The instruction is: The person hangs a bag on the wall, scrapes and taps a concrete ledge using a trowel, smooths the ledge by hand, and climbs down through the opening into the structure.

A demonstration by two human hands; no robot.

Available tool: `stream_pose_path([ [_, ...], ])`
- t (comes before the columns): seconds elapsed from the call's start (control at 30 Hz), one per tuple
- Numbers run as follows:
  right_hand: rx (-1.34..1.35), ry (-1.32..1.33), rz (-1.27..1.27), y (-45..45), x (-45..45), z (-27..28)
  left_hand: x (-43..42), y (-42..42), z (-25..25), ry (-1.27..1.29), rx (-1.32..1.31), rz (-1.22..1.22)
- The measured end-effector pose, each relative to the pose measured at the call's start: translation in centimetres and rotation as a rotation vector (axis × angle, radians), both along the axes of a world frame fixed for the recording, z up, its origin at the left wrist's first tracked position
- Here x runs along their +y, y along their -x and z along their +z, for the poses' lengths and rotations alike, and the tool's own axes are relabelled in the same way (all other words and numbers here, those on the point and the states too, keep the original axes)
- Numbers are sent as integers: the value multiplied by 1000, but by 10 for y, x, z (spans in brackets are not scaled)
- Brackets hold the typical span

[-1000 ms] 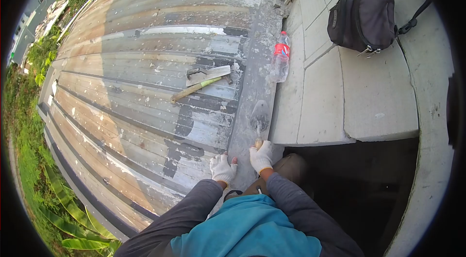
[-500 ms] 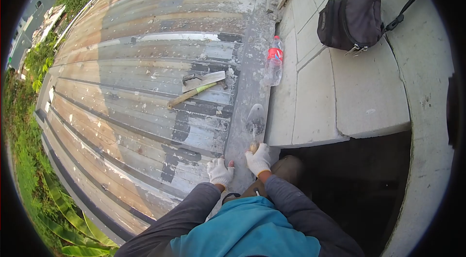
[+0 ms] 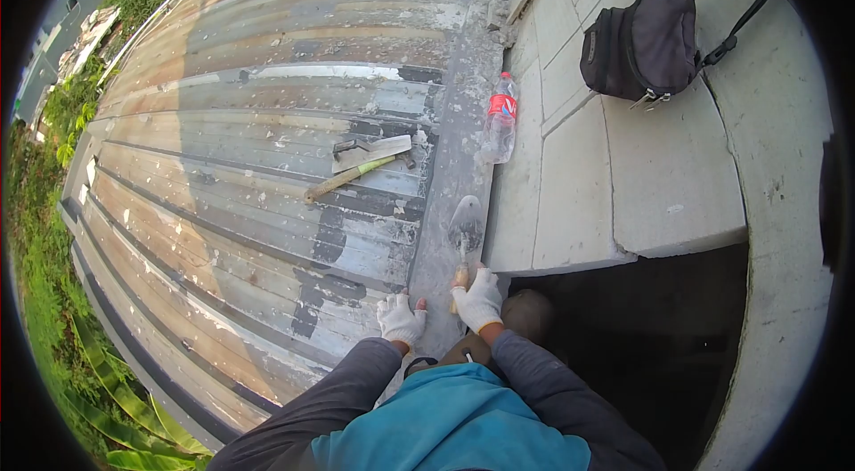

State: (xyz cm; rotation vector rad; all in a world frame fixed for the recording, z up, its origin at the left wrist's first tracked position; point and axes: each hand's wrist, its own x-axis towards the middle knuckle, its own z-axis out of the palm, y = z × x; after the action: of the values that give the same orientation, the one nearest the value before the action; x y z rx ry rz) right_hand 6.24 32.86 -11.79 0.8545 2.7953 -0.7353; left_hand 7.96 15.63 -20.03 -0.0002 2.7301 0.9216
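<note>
A trowel (image 3: 466, 223) with a pointed metal blade and a wooden handle lies along the grey concrete ledge (image 3: 429, 244). My right hand (image 3: 482, 300), in a white knitted glove, is just to the right of the handle. Its thumb side touches the handle, most of which shows, and the fingers look loosened and point forward. My left hand (image 3: 403, 320), gloved the same way with bare fingertips, rests flat at the edge of the metal roof with fingers apart. It holds nothing.
A hammer (image 3: 356, 177) and a flat-bladed tool (image 3: 378, 152) lie on the corrugated roof (image 3: 258, 133). A plastic bottle (image 3: 500, 128) lies along the ledge. On the pale slabs (image 3: 672, 173) is a dark bag (image 3: 643, 42). A dark opening (image 3: 641, 320) gapes at my right.
My right hand has shifted slightly right and loosened from around the trowel handle, so more of the handle shows. The left hand has barely moved.
</note>
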Motion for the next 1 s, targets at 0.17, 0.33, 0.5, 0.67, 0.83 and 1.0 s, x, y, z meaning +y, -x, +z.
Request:
stream_pose_path([
  [0.17,230,-90,192,-15,10,15,1,0,-2,23,-37,-10],
  [0.33,471,3,182,-43,37,50,2,-1,-2,24,-24,-19],
  [0.5,725,-122,91,-83,95,83,7,-2,1,3,2,-19],
  [0.67,1038,-25,-485,-92,158,114,3,-2,-4,24,21,-20],
  [0.83,1548,111,-96,-48,191,210,3,-3,-13,46,40,5],
  [1.0,1657,-102,-28,-5,133,261,5,-2,-9,19,60,9],
])
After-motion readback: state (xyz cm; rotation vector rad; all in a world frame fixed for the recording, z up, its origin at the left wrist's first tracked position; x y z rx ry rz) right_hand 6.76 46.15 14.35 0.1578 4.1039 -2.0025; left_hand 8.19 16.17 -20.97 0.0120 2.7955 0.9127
